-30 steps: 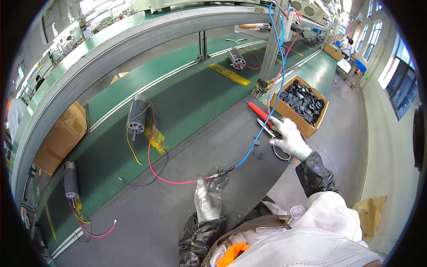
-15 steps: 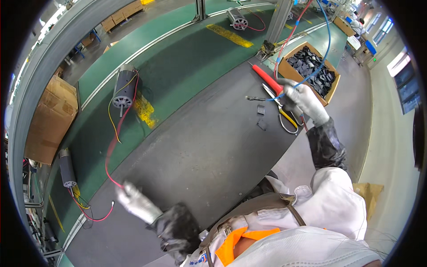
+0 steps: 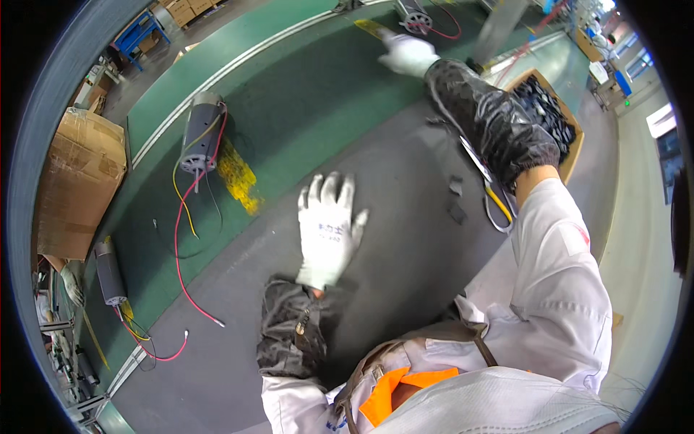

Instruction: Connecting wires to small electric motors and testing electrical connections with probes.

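My left hand (image 3: 327, 235), in a white glove, is open with its fingers spread over the dark mat (image 3: 390, 267), holding nothing. My right hand (image 3: 408, 56), gloved too, is stretched out at the far side near a grey cylindrical motor (image 3: 413, 16); motion smears its fingers. Left of my left hand, a second motor (image 3: 202, 137) lies on the green surface. Its red wire (image 3: 182, 267) trails onto the mat, and a yellow wire (image 3: 178, 189) hangs beside it. Yellow-handled scissors (image 3: 493, 192) and two small black pieces (image 3: 456, 186) lie below my right forearm.
A cardboard box of black pieces (image 3: 543, 108) stands right of my right forearm. Another motor (image 3: 110, 275) with wires lies at the left, near another person's gloved hand (image 3: 72, 287). A large carton (image 3: 83, 184) and a metal post (image 3: 499, 32) stand around the bench.
My left hand has let go of the red wire and moved right and away from me. My right hand has swung from beside the scissors to the far left. The red-handled tool no longer shows.
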`<state>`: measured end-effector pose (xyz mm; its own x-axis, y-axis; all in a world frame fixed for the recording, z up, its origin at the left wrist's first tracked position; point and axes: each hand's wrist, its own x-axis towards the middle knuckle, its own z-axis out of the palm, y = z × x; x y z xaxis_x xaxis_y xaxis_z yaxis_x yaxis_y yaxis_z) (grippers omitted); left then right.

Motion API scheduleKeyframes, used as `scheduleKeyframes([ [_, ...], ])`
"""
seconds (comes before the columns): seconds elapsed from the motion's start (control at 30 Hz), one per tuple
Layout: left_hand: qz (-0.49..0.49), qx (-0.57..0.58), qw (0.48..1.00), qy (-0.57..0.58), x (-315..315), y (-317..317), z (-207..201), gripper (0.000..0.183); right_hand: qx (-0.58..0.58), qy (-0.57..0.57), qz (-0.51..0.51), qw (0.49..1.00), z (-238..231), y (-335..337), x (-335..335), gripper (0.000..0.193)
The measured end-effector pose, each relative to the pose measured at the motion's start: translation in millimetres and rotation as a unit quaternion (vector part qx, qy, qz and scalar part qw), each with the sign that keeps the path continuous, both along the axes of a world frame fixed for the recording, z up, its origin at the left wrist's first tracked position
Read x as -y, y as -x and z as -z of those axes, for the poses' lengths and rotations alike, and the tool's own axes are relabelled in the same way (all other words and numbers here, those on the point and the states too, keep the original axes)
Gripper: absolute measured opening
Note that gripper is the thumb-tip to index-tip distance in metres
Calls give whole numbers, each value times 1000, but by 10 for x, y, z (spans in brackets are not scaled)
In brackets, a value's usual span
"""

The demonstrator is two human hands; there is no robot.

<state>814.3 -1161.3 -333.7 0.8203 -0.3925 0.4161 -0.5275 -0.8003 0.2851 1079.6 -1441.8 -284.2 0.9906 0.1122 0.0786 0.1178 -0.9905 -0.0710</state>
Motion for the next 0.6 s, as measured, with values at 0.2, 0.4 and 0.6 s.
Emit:
scheduleKeyframes([
  [0.2, 5, -28, 993, 113, 14, -57, 92, 50, 73, -49, 180, 980, 343, -1263, 1372, 50],
  [0.4, -31, -80, 991, 105, -5, -22, 147, 47, 82, -45, 189, 978, 719, -1703, 1376, 63],
  [0.6, 3, -23, 992, 122, 110, -129, 167, 42, 162, -309, 300, 888, 1400, -1844, 1994, 68],
])
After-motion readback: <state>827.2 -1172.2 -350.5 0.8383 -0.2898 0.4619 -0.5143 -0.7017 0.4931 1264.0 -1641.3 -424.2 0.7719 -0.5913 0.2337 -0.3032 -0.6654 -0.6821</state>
